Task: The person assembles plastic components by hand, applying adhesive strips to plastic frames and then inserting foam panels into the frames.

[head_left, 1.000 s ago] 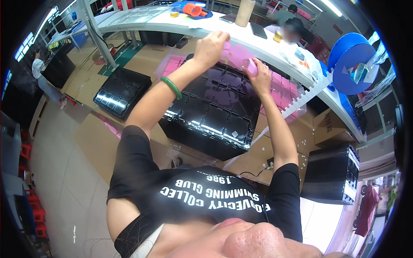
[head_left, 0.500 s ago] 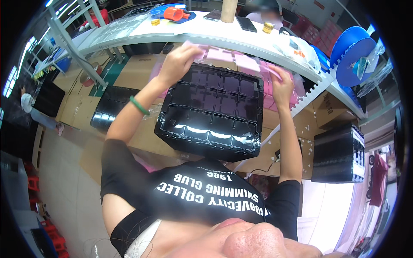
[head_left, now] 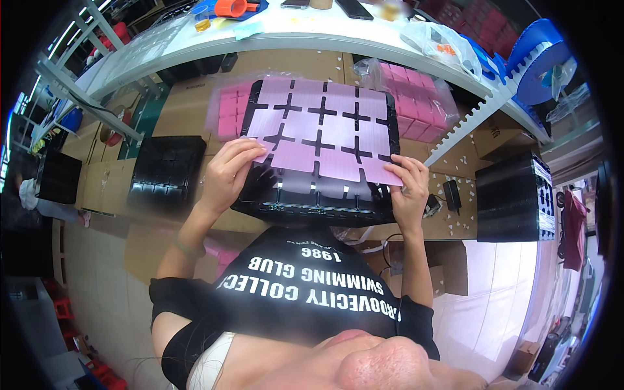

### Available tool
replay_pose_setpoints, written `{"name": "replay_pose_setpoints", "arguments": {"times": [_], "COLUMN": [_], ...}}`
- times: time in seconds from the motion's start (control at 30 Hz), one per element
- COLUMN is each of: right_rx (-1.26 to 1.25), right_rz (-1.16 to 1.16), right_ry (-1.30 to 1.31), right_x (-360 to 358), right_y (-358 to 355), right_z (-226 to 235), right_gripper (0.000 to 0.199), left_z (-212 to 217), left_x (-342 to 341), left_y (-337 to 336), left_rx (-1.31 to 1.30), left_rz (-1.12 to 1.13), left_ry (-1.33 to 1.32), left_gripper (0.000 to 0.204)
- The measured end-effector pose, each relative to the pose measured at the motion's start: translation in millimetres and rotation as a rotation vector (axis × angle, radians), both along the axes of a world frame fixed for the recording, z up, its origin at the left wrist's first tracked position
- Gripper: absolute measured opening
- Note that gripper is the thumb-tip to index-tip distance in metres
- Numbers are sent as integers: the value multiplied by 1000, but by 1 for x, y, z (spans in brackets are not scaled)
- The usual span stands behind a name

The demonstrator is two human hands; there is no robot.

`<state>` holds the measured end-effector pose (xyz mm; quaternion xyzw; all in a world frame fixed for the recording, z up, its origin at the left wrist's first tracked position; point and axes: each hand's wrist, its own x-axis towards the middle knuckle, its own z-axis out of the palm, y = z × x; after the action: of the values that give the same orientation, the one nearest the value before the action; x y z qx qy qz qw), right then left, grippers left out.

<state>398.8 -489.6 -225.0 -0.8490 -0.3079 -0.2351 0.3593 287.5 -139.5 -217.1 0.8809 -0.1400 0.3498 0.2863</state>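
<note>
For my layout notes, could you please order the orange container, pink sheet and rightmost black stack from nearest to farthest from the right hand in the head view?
1. Pink sheet, touching the right hand
2. Rightmost black stack, to its right
3. Orange container, upper left

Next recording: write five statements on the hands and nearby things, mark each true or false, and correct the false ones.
1. The left hand holds the near edge of a thin pink sheet with cross-shaped cutouts. True.
2. The right hand is clear of the sheet. False: the right hand holds the same edge, farther right.
3. The sheet extends over a glossy black moulded plastic tray. True.
4. A round blue reel is at the picture's lower left. False: the reel is at the upper right.
5. Pink blocks in clear plastic wrap lie beyond the right hand. True.
</note>
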Motion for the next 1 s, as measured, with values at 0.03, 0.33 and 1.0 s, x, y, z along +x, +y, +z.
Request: {"name": "replay_pose_setpoints", "arguments": {"times": [0.03,0.33,1.0], "right_rx": [-31,-59,-203], "right_rz": [-18,-40,125], "right_ry": [-13,47,53], "right_x": [-4,-5,9], "right_y": [-3,-10,3], "right_z": [2,4,-10], "right_gripper": [28,31,30], "left_z": [0,-12,-51], "left_x": [-3,-20,-33], "left_y": [-3,-23,-18], "left_rx": [-17,-43,-85], "left_rz": [20,158,340], "left_ry": [0,4,8], "left_gripper": [19,23,29]}}
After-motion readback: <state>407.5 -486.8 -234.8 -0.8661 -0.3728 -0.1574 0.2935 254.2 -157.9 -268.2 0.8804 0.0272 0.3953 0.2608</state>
